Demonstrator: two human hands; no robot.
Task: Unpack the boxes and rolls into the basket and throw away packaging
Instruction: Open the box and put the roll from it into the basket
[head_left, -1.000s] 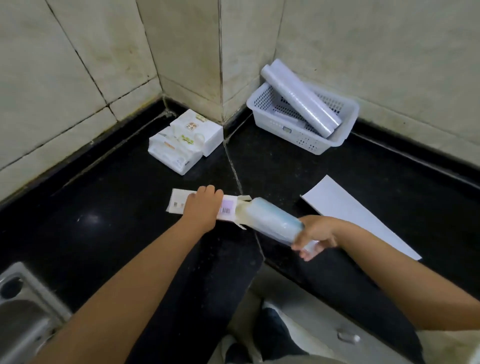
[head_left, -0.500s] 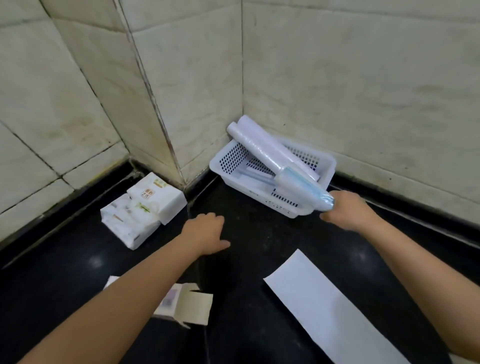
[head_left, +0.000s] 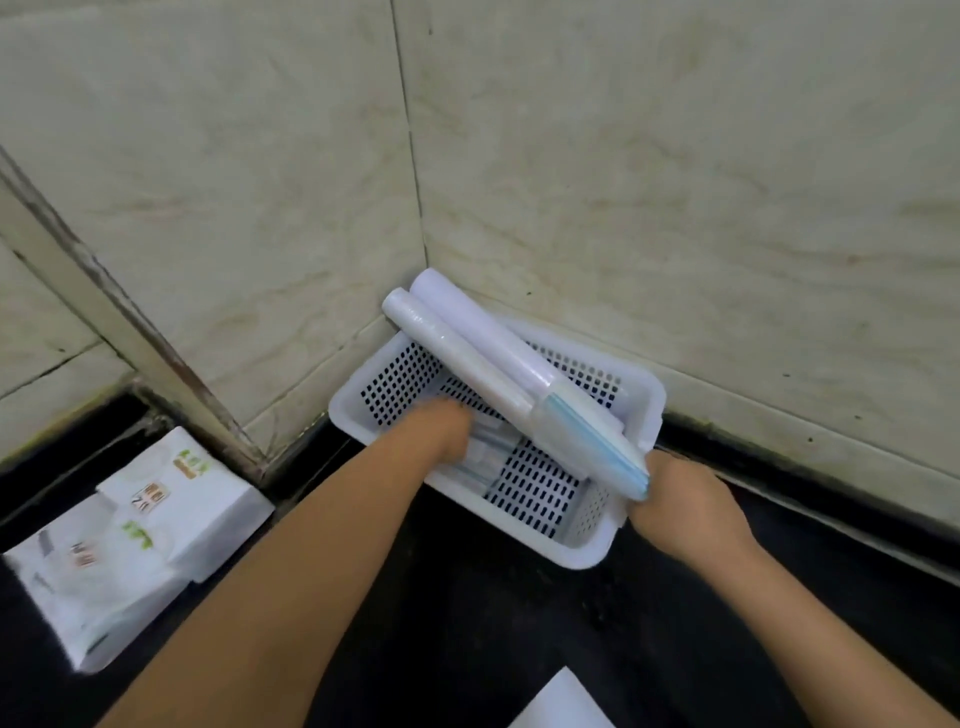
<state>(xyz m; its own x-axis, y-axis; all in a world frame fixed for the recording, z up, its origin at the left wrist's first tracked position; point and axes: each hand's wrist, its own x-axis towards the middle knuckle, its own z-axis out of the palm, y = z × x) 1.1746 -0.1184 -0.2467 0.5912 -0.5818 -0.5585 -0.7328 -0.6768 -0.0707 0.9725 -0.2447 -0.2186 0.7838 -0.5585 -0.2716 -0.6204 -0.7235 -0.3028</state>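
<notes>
A white perforated basket (head_left: 597, 540) stands on the black counter (head_left: 467, 623), pushed into the far corner where the two tiled walls (head_left: 675, 182) meet. Two long rolls lie across it on a diagonal, from the far left rim toward the near right. The clear film roll (head_left: 457, 353) lies on the left, and the white roll (head_left: 483, 322) lies just beside it on the far side; both far ends stick out over the rim of the basket.

The right hand (head_left: 685, 504) is at the near right corner of the basket and grips the near end of a bluish roll (head_left: 597, 441). This roll rests over the basket, with its far end against the clear film roll. The fingers of the right hand are curled around the end of the roll.

The left hand (head_left: 441, 431) reaches down inside the basket on the left side, where some flat pale items (head_left: 488, 457) lie on the bottom. This hand is blurred, so it is not possible to tell if the fingers are wide or closed, or if they hold something.

On the counter at the left, well apart from the basket, there are white packs (head_left: 135, 545) with small printed labels, one leaning on the other. At the near edge, a corner of a white sheet (head_left: 561, 701) is visible on the counter.
</notes>
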